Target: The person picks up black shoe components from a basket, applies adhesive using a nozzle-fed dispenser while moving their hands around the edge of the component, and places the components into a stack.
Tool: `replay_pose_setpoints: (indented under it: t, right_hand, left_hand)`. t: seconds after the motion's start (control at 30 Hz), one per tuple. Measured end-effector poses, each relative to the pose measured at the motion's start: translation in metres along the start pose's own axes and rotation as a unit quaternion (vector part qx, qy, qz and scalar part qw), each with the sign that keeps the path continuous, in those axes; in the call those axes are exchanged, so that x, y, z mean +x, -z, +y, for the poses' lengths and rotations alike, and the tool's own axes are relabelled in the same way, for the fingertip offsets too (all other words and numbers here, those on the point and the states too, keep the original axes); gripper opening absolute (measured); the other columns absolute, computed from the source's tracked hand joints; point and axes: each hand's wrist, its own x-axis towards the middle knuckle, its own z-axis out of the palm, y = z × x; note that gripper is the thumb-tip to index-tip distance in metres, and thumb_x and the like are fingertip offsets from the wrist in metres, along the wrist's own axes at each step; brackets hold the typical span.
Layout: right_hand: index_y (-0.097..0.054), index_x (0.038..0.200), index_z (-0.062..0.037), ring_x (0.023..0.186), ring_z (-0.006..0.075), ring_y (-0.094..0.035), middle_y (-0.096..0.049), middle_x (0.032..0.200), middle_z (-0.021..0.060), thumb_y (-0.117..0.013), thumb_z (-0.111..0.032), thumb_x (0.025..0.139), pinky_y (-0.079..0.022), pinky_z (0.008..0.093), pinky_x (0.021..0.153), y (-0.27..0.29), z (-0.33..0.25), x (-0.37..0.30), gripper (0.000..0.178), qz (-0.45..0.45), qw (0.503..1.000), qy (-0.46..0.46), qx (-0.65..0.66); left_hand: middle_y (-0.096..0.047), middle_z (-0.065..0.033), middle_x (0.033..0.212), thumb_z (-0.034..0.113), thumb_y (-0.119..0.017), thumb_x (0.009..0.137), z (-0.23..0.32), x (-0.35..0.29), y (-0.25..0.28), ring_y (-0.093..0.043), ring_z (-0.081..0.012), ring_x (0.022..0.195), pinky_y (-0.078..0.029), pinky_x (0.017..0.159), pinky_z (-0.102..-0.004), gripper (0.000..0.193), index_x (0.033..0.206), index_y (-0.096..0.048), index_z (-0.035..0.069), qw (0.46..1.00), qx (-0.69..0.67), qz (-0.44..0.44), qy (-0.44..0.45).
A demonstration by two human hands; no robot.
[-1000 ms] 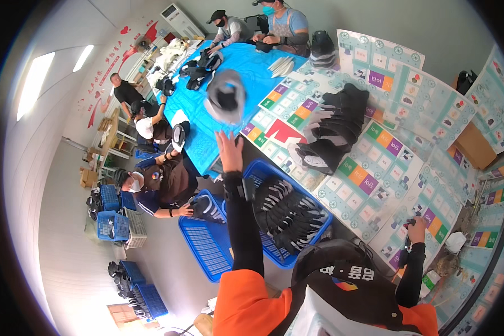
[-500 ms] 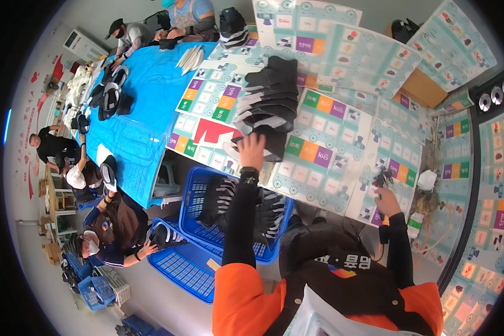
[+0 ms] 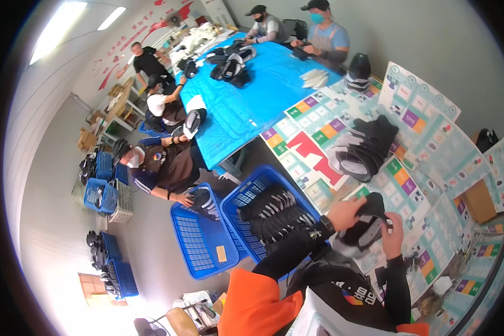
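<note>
The left hand (image 3: 344, 214) and the right hand (image 3: 395, 239) are pinching one shoe upper (image 3: 368, 228) from two sides, at the lower right of the frame. At lower centre, a blue basket (image 3: 236, 200) contains dark pieces (image 3: 274, 215). Right of centre lies a pile (image 3: 369, 144); farther, at upper centre, a blue table (image 3: 218, 126).
</note>
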Motion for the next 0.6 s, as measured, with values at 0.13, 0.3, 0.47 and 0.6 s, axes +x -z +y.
replay_pose_setpoints:
  t: [0.13, 0.3, 0.47, 0.6]
  right_hand:
    - [-0.070, 0.111, -0.0013, 0.099, 0.0226, -0.064, -0.065, 0.112, 0.0098, -0.074, 0.003, 0.085, -0.051, 0.0295, 0.079, 0.005, 0.019, 0.004, 0.027, 0.056, 0.997, 0.019, 0.052]
    - [-0.075, 0.103, -0.0009, 0.087, 0.0150, -0.062, -0.065, 0.099, 0.0054, -0.074, 0.006, 0.084, -0.049, 0.0246, 0.071, 0.003, 0.008, -0.007, 0.020, 0.040, 0.987, 0.019, 0.152]
    - [-0.076, 0.102, 0.0004, 0.083, 0.0132, -0.062, -0.066, 0.094, 0.0040, -0.074, 0.001, 0.087, -0.049, 0.0247, 0.073, -0.001, 0.022, -0.014, 0.016, -0.021, 0.979, -0.050, 0.196]
    - [-0.073, 0.099, 0.0047, 0.085, 0.0138, -0.064, -0.069, 0.091, 0.0060, -0.074, -0.002, 0.090, -0.050, 0.0268, 0.077, 0.005, 0.057, -0.018, 0.011, 0.000, 0.982, -0.068, 0.176]
  left_hand:
    - [-0.063, -0.0164, 0.107, 0.022, -0.077, 0.085, 0.009, -0.028, 0.001, -0.066, -0.0363, 0.094, -0.053, 0.078, -0.0465, 0.060, 0.141, -0.056, 0.019, 0.996, -0.074, 0.045, -0.028]
    - [-0.062, -0.0117, 0.099, 0.025, -0.076, 0.091, 0.022, -0.059, -0.019, -0.061, -0.0327, 0.094, -0.050, 0.082, -0.0390, 0.033, 0.121, -0.075, 0.012, 0.965, -0.193, 0.167, -0.065]
    - [-0.064, -0.0093, 0.102, 0.016, -0.073, 0.093, 0.015, -0.066, -0.061, -0.062, -0.0302, 0.097, -0.050, 0.085, -0.0381, 0.020, 0.110, -0.076, 0.007, 0.963, -0.157, 0.211, -0.053]
    - [-0.066, -0.0111, 0.104, 0.017, -0.075, 0.090, 0.048, -0.059, -0.045, -0.063, -0.0341, 0.101, -0.051, 0.089, -0.0407, 0.026, 0.113, -0.072, 0.004, 0.964, -0.190, 0.188, -0.004]
